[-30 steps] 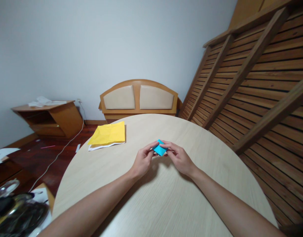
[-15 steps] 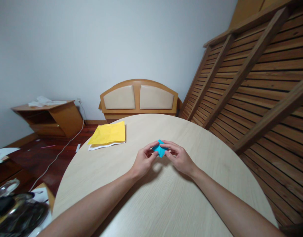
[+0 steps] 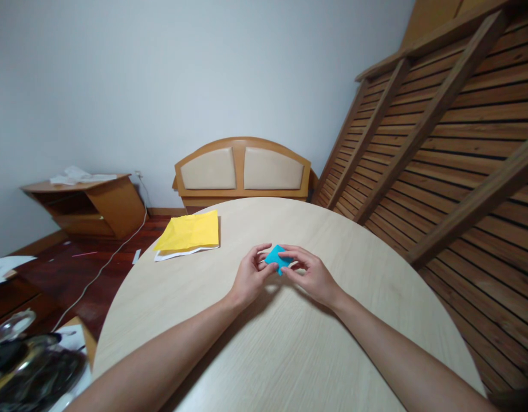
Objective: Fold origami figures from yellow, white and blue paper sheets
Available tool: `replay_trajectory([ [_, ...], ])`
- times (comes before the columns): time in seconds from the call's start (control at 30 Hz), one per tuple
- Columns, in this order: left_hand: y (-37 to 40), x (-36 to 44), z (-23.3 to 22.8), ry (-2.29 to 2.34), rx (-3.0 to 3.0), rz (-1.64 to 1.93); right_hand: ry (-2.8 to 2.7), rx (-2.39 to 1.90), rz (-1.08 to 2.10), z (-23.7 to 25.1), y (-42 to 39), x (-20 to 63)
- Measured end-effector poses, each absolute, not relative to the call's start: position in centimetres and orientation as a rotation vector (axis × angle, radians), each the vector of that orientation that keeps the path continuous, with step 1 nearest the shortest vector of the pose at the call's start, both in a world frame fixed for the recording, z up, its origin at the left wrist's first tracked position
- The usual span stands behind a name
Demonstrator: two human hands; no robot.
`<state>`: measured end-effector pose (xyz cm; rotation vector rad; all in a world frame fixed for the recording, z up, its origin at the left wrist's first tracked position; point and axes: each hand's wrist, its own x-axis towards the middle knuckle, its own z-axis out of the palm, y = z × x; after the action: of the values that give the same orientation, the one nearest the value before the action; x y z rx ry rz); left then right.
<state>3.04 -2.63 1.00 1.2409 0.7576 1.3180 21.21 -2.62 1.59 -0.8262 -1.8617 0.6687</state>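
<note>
A small piece of folded blue paper (image 3: 276, 257) is held between both hands, just above the round table (image 3: 324, 355). My left hand (image 3: 250, 276) has its thumb on the paper's lower left side, while its index finger is raised off the upper edge. From the other side, my right hand (image 3: 312, 273) pinches the paper, fingers on its face and thumb near the bottom corner. The finer folds are too small to make out.
Yellow paper (image 3: 189, 230) lies over white sheets (image 3: 186, 254) at the table's left edge. A headboard (image 3: 241, 166) stands behind the table. Wooden slats (image 3: 453, 137) lean along the right. At lower left sits a cluttered surface with a dark, shiny object (image 3: 36, 372).
The blue paper has changed from a pointed shape with a visible centre crease to a flatter face. My left index finger has lifted off its top; both hands stay in place.
</note>
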Motion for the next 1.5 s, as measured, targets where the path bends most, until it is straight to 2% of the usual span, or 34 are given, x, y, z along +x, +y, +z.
replay_trajectory([
  [0.4,-2.32,2.88,0.99,0.847,1.340,1.287,-1.883,-0.827,0.712,1.34,-2.65,20.74],
  [0.77,-2.54,2.89,1.40,0.907,1.376,1.328,-1.804,-0.865,0.975,1.09,-2.68,20.63],
  [1.5,-2.21,2.74,1.31,1.009,1.355,1.342,-1.858,-0.921,1.017,1.58,-2.95,20.83],
])
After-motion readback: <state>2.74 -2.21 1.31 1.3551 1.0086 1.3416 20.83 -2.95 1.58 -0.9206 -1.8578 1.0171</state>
